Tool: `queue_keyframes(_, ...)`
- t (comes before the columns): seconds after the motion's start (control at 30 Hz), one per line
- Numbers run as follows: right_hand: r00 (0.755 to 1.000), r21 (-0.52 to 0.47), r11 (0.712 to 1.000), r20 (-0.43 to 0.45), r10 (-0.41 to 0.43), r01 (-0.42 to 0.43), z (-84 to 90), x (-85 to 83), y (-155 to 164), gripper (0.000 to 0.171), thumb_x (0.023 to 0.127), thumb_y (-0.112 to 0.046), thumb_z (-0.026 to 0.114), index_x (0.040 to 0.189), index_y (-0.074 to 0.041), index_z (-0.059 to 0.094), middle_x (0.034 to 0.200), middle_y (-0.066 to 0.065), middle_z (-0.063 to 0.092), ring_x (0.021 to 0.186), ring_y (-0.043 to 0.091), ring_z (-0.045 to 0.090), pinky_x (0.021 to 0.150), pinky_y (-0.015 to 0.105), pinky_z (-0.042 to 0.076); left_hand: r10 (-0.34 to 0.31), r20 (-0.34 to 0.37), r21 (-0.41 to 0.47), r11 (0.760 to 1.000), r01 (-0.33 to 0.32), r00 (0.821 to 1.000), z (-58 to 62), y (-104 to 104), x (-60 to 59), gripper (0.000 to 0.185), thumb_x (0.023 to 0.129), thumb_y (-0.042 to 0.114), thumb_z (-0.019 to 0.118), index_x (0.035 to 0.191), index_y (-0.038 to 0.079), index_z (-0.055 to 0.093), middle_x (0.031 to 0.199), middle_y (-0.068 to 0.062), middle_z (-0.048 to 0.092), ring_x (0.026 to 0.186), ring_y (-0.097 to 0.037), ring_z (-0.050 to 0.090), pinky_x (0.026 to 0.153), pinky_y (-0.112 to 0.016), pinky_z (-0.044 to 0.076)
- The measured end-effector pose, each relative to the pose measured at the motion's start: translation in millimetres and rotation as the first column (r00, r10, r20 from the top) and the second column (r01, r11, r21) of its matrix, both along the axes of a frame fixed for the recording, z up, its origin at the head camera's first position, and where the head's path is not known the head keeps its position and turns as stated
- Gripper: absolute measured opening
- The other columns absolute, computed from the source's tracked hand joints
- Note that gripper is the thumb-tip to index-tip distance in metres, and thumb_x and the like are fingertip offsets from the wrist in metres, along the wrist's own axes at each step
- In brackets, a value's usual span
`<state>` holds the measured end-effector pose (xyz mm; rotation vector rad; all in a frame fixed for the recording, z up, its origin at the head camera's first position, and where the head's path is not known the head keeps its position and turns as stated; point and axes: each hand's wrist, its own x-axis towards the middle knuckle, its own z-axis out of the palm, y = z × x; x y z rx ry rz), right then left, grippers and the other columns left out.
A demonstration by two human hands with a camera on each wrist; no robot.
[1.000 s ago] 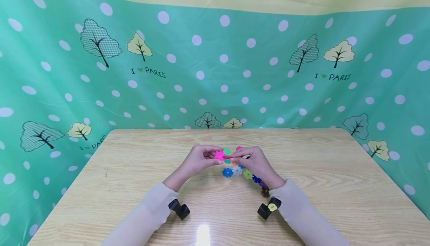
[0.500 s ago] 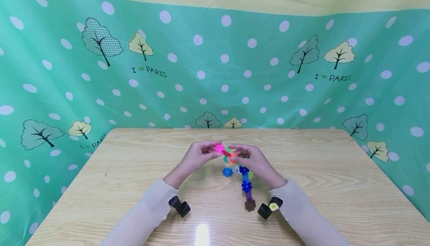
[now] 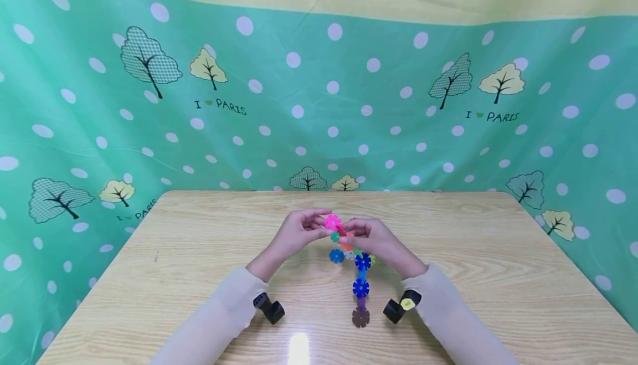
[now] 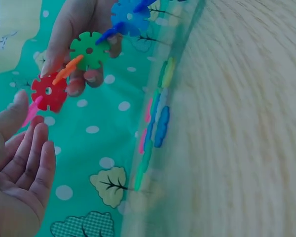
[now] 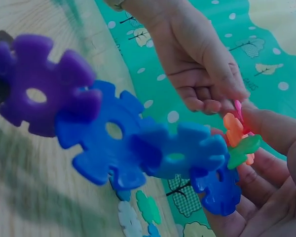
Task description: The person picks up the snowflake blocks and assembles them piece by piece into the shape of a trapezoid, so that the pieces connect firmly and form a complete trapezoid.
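The one chain (image 3: 361, 287) now hangs straighter from the right hand (image 3: 371, 240); both hands' fingers (image 3: 319, 226) pinch its pink disc (image 3: 332, 222).

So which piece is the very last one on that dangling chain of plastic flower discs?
Start at the wooden table and find the right hand at its middle, holding up a chain of snowflake discs. Follow the chain down toward the near edge, past the two blue discs. The last one is the brown disc, the only dark, dull piece.
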<state>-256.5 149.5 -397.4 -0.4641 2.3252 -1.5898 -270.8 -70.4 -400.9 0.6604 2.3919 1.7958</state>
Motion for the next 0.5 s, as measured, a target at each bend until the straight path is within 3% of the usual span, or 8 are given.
queue_keyframes(0.23, 0.998, 0.034, 0.998, 0.017, -0.056, 0.055, 6.9, 0.3, 5.3, 0.043, 0.088, -0.025, 0.067, 0.125, -0.005, 0.058, 0.093, 0.004, 0.065, 0.074, 0.017, 0.057, 0.053, 0.023, 0.045, 0.0, 0.072, 0.007, 1.0, -0.001, 0.997, -19.5, -1.2, -2.1, 0.031, 0.088, 0.01, 0.065, 0.116, -0.004, 0.061, 0.099, -0.015, 0.068, 0.087, -0.025, 0.064, 0.078, -0.034, 0.055)
queue_keyframes(0.33, 0.999, 0.038, 0.999, 0.032, -0.036, 0.034, 6.7, -1.1, 7.1, 0.045, 0.089, -0.026, 0.066, 0.127, -0.004, 0.055, 0.098, 0.006, 0.063, 0.073, 0.016, 0.055, 0.052, 0.023, 0.045, -0.05, 0.119, -0.038, 0.998, 0.054, 0.992, -29.2, -0.2, -2.1, 0.029, 0.087, 0.005, 0.065, 0.113, -0.007, 0.061, 0.1, -0.017, 0.067, 0.09, -0.028, 0.063, 0.078, -0.036, 0.054)
queue_keyframes(0.5, 0.999, 0.024, 1.0, 0.054, 0.008, -0.009, 2.7, -4.4, 9.4, 0.04, 0.09, -0.024, 0.065, 0.122, -0.002, 0.057, 0.106, 0.01, 0.059, 0.07, 0.013, 0.054, 0.052, 0.024, 0.044, -0.125, 0.187, -0.082, 0.986, 0.142, 0.974, -38.9, 3.5, 0.5, 0.03, 0.083, 0.001, 0.068, 0.112, -0.006, 0.063, 0.103, -0.017, 0.067, 0.094, -0.023, 0.063, 0.08, -0.029, 0.053)
